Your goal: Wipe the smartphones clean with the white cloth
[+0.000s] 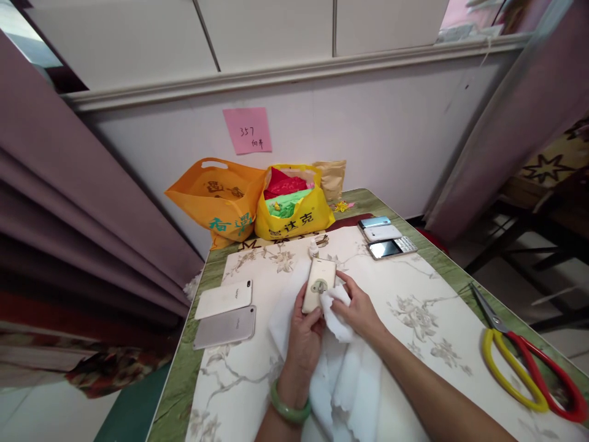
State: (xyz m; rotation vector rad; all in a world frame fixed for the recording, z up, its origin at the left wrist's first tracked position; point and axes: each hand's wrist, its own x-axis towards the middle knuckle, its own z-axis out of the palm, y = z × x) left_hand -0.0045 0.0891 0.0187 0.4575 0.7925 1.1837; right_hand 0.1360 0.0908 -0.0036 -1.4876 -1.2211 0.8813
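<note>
A pale gold smartphone [317, 273], back side up with a round greenish patch on it, is gripped along its lower left by my left hand [307, 328]. A green bangle [289, 412] circles the left wrist. My right hand [361, 310] pinches a piece of white tissue [338, 319] against the phone's lower right side, fingers closed. Beneath both hands, a larger white cloth [343, 383] spreads in folds across the floral mat [405, 368]. Just past the phone's top edge stands a small white bottle [313, 248].
Two phones, a white one [225, 299] and a silver one [225, 327], lie at left. At back right are a blue phone [376, 222], a white phone [383, 232] and a keypad phone [386, 248]. Large scissors [515, 368] lie right. An orange bag [188, 196] and yellow bag [294, 227] stand behind.
</note>
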